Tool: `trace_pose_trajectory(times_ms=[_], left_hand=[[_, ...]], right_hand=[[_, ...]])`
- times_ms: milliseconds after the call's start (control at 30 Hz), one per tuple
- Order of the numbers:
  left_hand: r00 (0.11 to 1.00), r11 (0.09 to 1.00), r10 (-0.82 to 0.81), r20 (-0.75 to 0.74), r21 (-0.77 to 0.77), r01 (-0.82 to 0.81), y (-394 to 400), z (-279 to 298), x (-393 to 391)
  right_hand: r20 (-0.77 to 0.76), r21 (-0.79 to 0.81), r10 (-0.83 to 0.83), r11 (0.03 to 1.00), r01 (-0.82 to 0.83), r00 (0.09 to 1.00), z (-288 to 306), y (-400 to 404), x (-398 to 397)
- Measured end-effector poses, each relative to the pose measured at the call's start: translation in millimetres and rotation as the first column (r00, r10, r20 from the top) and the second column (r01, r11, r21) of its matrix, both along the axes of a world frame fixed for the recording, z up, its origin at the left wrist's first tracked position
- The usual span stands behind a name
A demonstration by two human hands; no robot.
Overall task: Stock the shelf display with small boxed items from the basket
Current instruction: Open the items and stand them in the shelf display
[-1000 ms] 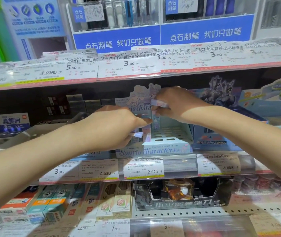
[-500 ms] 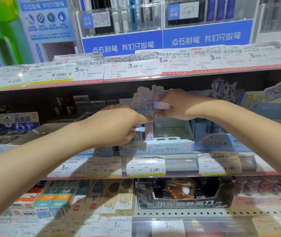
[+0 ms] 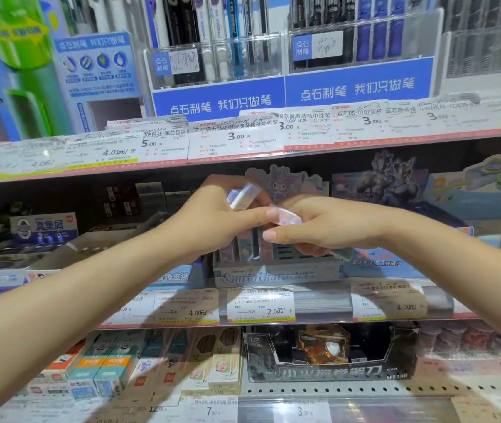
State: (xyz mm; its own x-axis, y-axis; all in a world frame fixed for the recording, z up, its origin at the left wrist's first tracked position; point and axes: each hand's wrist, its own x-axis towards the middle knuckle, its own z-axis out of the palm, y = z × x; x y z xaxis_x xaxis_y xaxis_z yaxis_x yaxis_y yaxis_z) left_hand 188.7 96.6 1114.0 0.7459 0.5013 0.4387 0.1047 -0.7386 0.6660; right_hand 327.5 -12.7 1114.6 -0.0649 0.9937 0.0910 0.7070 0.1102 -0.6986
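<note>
Left hand [image 3: 212,221]: risen since a moment ago, fingers curled round a small pastel box [image 3: 243,195]. Right hand [image 3: 319,227]: pinching another glossy box [image 3: 285,215], now level with the left; a pass between hands seems likely. Beyond: slotted cardboard display tray [image 3: 276,274], few boxes standing.

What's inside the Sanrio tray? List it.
A few small boxes stand upright at the left of the tray; slotted dividers show at right. Both hands cover the rest.
</note>
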Motion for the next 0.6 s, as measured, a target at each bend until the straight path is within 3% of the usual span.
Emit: trace_pose_trajectory(times_ms=[133,300,433,533,600], left_hand=[[0.989,0.993,0.085,-0.123,0.086,-0.074,6,2,1],[0.99,0.991,-0.048,-0.13,0.122,0.064,-3,11,-2],[0.988,0.976,-0.064,-0.139,0.196,0.091,2,11,4],[0.985,0.983,0.043,-0.165,0.181,-0.012,13,7,9],[0.984,0.958,0.085,-0.155,0.286,-0.038,19,5,8]], right_hand=[[0.237,0.045,-0.041,0.999,0.031,0.971,7,-6,4],[0.363,0.096,-0.081,0.994,0.05,0.928,17,-12,12],[0.306,0.145,-0.075,0.989,0.032,0.949,15,-5,19],[0.32,0.177,-0.12,0.982,0.066,0.94,15,0,24],[0.305,0.198,-0.15,0.976,0.091,0.94,16,3,27]])
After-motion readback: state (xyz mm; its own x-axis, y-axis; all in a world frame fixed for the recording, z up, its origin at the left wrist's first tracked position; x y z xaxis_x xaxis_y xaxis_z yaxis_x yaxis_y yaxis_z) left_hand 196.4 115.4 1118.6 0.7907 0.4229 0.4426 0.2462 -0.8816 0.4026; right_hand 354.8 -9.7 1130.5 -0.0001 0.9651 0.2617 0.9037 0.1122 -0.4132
